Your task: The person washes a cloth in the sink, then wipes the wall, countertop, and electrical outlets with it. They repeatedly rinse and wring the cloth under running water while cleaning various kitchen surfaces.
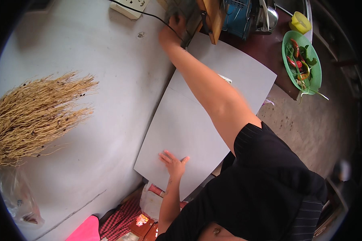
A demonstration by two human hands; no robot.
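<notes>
My left hand (173, 165) rests palm down with fingers apart on a pale flat tabletop (181, 129), near its lower left corner. My right arm stretches across that surface towards the wall. At its end, my right hand (176, 25) is by the wall, beside a dark cable (147, 13) that runs from a white power strip (129, 7). Shadow and blur hide what the right fingers touch. A wooden cutting board (215, 22) and a knife with a dark handle (205, 22) stand just right of that hand.
A blue rack (236, 18) with metal utensils stands beyond the board. On the dark red surface at right are a green basket (318, 66) of chillies and greens and a yellow container (301, 22). Dried twiggy stalks (39, 114) hang along the pale wall at left, above a plastic bag (21, 198).
</notes>
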